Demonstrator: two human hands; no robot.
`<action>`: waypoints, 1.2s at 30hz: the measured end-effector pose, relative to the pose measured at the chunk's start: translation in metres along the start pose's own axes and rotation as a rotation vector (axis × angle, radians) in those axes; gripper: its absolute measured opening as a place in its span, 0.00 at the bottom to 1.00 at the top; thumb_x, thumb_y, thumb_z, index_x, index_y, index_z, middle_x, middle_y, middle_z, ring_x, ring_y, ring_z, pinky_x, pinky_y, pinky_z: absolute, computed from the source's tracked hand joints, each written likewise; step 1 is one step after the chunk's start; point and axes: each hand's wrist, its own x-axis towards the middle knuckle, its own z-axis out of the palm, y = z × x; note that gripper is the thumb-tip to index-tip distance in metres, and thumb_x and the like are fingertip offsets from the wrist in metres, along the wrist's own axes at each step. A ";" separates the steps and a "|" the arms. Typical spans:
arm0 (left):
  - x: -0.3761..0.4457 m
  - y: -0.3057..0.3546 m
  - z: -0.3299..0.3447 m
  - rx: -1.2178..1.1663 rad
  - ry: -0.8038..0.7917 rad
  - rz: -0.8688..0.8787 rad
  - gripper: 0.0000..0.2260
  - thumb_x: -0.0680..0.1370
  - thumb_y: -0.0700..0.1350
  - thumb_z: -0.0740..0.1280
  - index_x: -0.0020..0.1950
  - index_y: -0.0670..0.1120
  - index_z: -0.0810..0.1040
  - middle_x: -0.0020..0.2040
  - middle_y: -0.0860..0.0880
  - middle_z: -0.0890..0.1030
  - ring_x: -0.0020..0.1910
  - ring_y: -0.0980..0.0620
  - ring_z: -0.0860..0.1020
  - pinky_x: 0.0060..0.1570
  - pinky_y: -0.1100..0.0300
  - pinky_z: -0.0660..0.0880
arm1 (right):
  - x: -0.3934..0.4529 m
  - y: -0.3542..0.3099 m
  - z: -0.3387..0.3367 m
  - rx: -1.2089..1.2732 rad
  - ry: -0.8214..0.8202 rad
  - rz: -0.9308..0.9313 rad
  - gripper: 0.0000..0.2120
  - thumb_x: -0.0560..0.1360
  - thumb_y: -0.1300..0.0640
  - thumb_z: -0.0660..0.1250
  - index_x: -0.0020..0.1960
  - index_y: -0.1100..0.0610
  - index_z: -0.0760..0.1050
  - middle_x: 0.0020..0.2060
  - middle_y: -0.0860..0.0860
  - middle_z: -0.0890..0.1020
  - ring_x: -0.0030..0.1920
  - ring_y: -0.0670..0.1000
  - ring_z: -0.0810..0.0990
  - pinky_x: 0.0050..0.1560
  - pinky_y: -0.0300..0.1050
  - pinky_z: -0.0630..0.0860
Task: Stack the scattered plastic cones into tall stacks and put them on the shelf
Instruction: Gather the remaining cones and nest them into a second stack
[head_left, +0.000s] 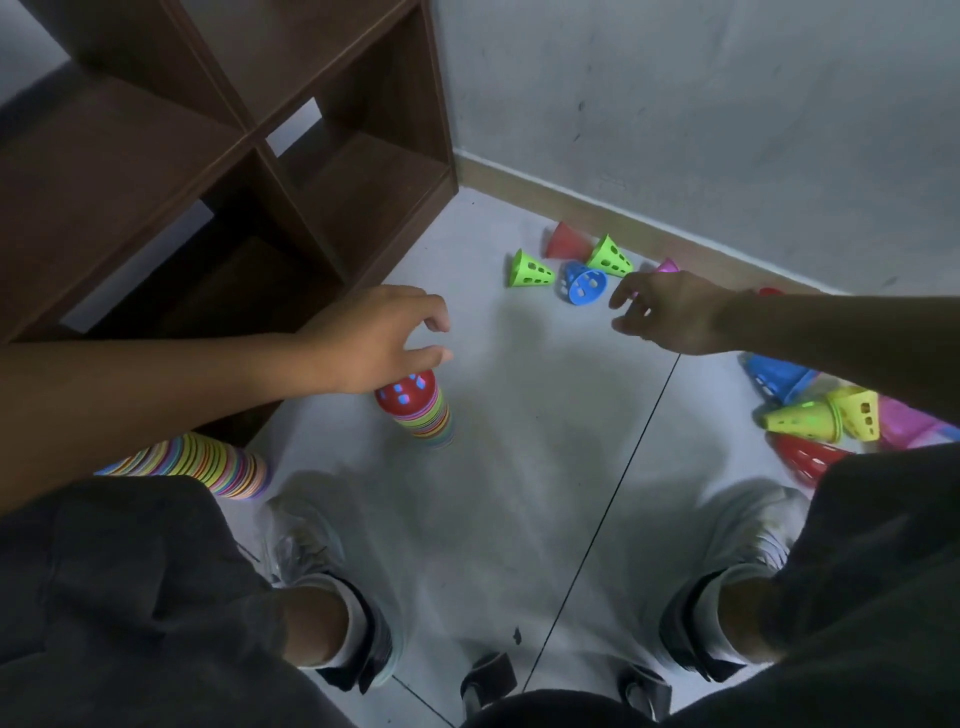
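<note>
A tall stack of coloured cones (423, 413) with a red cone on top stands on the floor in front of the shelf. My left hand (374, 338) hovers just above its tip, fingers apart, holding nothing. A second stack (208, 465) lies partly hidden under my left forearm. My right hand (670, 312) reaches toward loose cones near the wall, open and empty: a blue cone (584, 283), two green cones (530, 270) (610, 255), a red cone (565, 241) and a pink cone (667, 266) half hidden behind my fingers.
The dark brown cube shelf (249, 140) stands at the left. More loose cones, blue (776, 376), yellow (826, 415), pink and red (805, 457), lie under my right arm. My two shoes and knees fill the bottom. A wall with a skirting board runs behind.
</note>
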 end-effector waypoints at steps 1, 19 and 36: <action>0.007 0.003 0.001 0.003 -0.002 0.014 0.11 0.77 0.53 0.72 0.55 0.48 0.80 0.53 0.54 0.82 0.54 0.53 0.79 0.55 0.52 0.77 | 0.007 0.007 -0.001 -0.030 0.030 0.012 0.16 0.81 0.50 0.65 0.66 0.54 0.72 0.51 0.49 0.80 0.51 0.53 0.79 0.50 0.43 0.72; 0.210 -0.006 0.100 -0.058 -0.145 -0.160 0.22 0.76 0.57 0.72 0.66 0.48 0.75 0.64 0.46 0.76 0.60 0.47 0.76 0.60 0.52 0.75 | 0.150 0.133 0.023 0.015 0.146 0.230 0.41 0.74 0.49 0.75 0.79 0.52 0.55 0.70 0.63 0.67 0.68 0.66 0.67 0.64 0.57 0.69; 0.349 -0.030 0.179 -0.112 -0.237 -0.409 0.51 0.66 0.69 0.75 0.80 0.64 0.47 0.79 0.44 0.50 0.76 0.37 0.51 0.73 0.44 0.60 | 0.248 0.175 0.040 -0.538 0.261 -0.100 0.50 0.77 0.45 0.68 0.76 0.37 0.28 0.69 0.62 0.66 0.62 0.65 0.72 0.56 0.60 0.74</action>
